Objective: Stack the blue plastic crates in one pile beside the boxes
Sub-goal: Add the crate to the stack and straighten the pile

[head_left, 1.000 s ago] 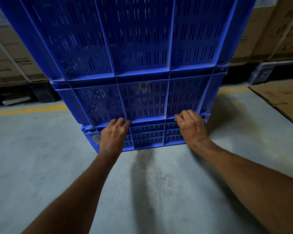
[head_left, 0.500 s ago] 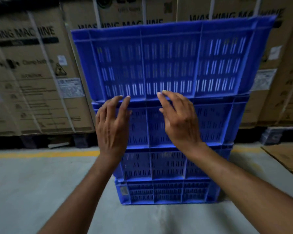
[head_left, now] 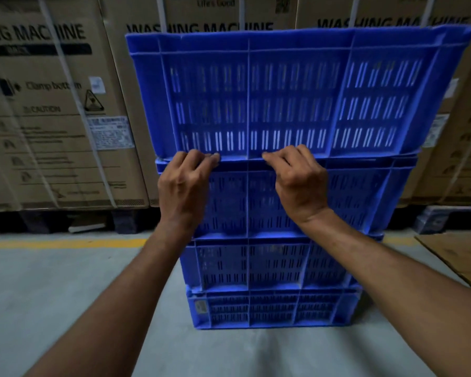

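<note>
Left hand [head_left: 184, 183], right hand [head_left: 299, 180]: bare, no gloves, rings, watch; forearms unsleeved.

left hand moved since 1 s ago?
Yes. The left hand has gone up the crate stack: from the bottom crate's rim to the seam under the top crate, fingers curled there.

Single head-worn view, forward and slightly down, close on the crate stack [head_left: 278, 191] before cardboard boxes [head_left: 52, 110].

Dim light; grey concrete floor [head_left: 52, 295], yellow line [head_left: 65, 244]
</note>
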Demonstrator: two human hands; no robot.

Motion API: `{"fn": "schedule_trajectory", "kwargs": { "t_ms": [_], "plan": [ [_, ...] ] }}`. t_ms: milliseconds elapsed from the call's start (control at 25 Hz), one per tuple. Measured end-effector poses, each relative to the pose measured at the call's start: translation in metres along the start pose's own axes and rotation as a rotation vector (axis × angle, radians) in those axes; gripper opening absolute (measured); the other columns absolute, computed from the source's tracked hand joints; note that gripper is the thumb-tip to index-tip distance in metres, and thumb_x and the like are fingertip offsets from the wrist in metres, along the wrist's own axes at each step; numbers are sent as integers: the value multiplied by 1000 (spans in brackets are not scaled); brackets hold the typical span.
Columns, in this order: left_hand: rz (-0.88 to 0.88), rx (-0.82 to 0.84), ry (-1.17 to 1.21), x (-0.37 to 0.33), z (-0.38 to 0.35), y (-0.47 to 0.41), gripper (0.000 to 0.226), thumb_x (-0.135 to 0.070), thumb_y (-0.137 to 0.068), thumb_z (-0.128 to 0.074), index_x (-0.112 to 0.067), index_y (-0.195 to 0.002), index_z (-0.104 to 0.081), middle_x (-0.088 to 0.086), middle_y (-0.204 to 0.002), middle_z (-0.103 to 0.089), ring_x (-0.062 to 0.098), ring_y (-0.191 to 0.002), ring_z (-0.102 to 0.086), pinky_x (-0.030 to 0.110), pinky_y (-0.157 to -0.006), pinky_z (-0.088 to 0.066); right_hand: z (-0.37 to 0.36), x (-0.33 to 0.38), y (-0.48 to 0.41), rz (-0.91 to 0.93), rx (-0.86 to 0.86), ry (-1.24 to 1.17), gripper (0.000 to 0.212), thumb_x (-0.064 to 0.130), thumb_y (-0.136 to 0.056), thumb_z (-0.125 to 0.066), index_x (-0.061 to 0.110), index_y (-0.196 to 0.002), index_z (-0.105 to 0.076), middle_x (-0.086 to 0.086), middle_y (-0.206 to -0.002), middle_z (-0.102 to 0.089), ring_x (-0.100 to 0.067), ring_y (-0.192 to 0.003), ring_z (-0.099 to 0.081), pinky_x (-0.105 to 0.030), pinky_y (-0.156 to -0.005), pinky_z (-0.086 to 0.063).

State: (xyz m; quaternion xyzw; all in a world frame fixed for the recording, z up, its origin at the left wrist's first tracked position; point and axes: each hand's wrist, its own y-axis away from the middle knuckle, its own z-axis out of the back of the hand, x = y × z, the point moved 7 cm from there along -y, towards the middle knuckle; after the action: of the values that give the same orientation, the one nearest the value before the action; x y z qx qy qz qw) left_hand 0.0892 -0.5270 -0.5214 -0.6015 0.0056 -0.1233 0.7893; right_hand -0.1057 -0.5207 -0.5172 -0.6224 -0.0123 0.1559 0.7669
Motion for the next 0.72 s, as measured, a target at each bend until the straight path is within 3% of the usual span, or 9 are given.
{"fn": "schedule_trajectory", "kwargs": {
  "t_ms": [200, 280, 360, 440, 520, 600, 680, 720],
  "plan": [
    [50, -42, -9, 1, -2, 4, 9, -19, -97, -66, -23, -96, -74, -1, -80, -62, 21, -72, -52, 30, -53, -30, -3, 0, 0, -41, -17, 23, 10, 16, -96, -68, 14, -88, -73, 1, -76, -61, -17, -71, -55, -21, -56, -42],
    [69, -37, 3, -1, -4, 2, 7, -20, -96, -67, -22, -93, -72, 0, -79, -59, 21, -72, -51, 29, -54, -25, -4, 2, 3, -93, -22, 20, 8, 17, -96, -68, 14, -91, -73, 1, -78, -61, -18, -74, -55, -21, -57, -46],
    [65, -46, 4, -2, -3, 3, 6, -20, -96, -67, -23, -98, -72, -1, -84, -61, 20, -77, -54, 29, -54, -31, -3, 6, 5, -76, -20, 33, 10, 14, -97, -65, 14, -102, -74, 0, -86, -64, -19, -80, -57, -25, -62, -52],
    [75, -57, 89, -4, 0, 13, 16, -20, -99, -63, -21, -113, -70, 0, -101, -66, 21, -93, -59, 29, -64, -45, -1, 6, 17, -77, 9, -15, 25, 10, -99, -61, 13, -122, -69, -2, -109, -69, -23, -101, -61, -28, -83, -55],
    [72, -57, 177, -8, 0, 46, 24, -17, -100, -60, -14, -123, -67, 8, -120, -64, 26, -113, -57, 33, -88, -50, 3, 14, 56, -78, 52, -90, 34, 9, -101, -57, 11, -135, -61, -7, -130, -63, -28, -121, -55, -32, -102, -48],
    [-17, 87, 202, -26, -15, 97, 27, -17, -98, -62, -12, -125, -65, 12, -127, -61, 32, -116, -56, 41, -95, -47, 1, 22, 116, -53, 135, -122, 37, 13, -98, -64, 10, -135, -61, -10, -128, -64, -30, -117, -56, -37, -102, -47],
    [-103, 287, 222, -41, -39, 147, 31, -17, -97, -63, -12, -128, -64, 10, -126, -64, 32, -107, -59, 40, -89, -47, -13, 24, 172, -13, 293, -106, 41, 12, -95, -69, 9, -135, -61, -10, -125, -65, -30, -112, -57, -42, -99, -49],
    [-95, 312, 219, -44, -48, 163, 33, -13, -95, -64, -13, -128, -65, 9, -120, -66, 30, -100, -59, 38, -82, -46, -22, 22, 189, 0, 339, -88, 42, 6, -94, -68, 9, -135, -60, -9, -125, -65, -30, -111, -57, -42, -96, -51]
  ]
}}
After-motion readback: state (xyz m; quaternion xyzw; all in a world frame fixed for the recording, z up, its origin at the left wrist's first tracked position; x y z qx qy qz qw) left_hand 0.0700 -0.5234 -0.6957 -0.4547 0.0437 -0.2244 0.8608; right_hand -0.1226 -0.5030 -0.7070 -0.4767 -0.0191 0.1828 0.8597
